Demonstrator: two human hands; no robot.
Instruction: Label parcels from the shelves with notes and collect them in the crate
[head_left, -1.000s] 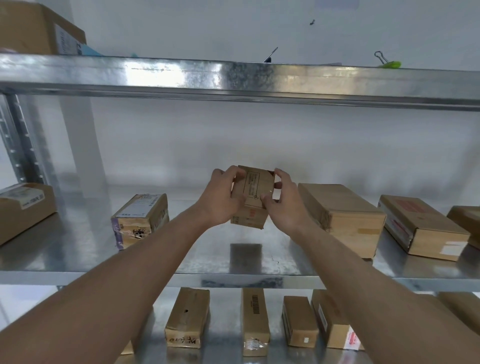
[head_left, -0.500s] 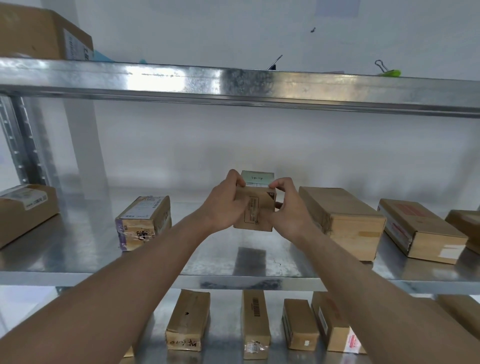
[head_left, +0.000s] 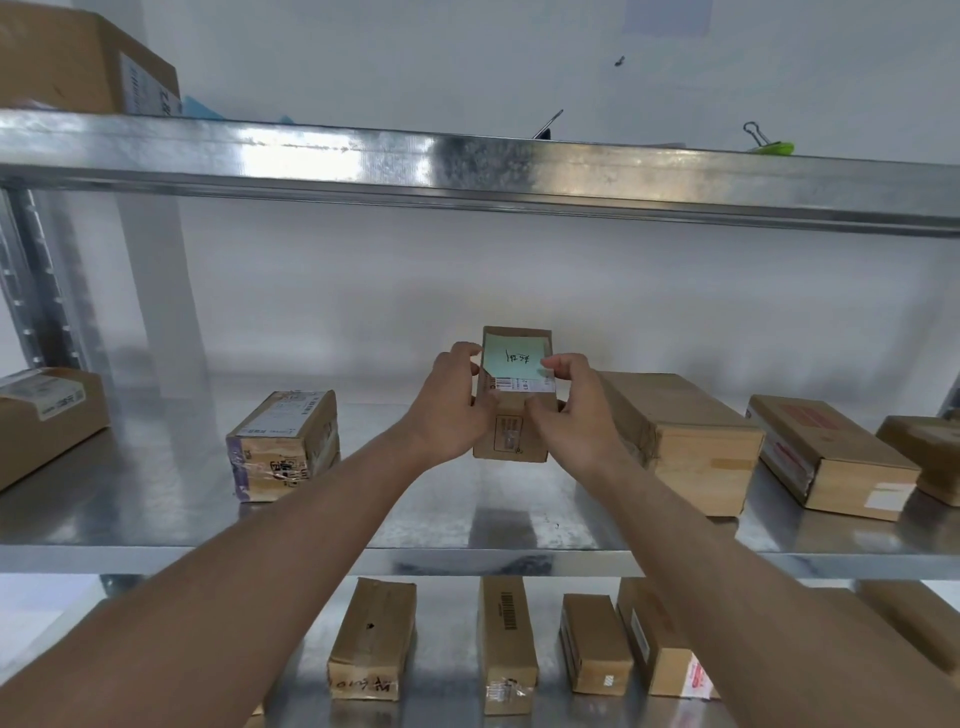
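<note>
1. On the far left of the middle shelf (head_left: 156, 499) a brown parcel (head_left: 47, 415) carries a white label, but its print is too small to read; near it stands a taped parcel (head_left: 283, 447) with a printed label and black marks, also not readable.
2. The left hand (head_left: 449, 405) grips the left side of the held parcel (head_left: 511, 415), fingers curled round its edge; the parcel is lifted above the middle shelf, at the centre, between both hands.
3. A pale green note (head_left: 511, 358) lies on the upper face of the held parcel; it has a few handwritten black strokes which I cannot read; below it a white barcode label shows partly.
4. The right hand (head_left: 576, 410) grips the right side of the parcel, and its fingertips press the corner of the note.
5. Risk, as I judge: the note may not stick flat and could peel off or slide if the corner is released too soon; also the parcel could slip if one hand lets go.
6. To the right rest more brown parcels (head_left: 685, 441); one has red print, unreadable.
</note>
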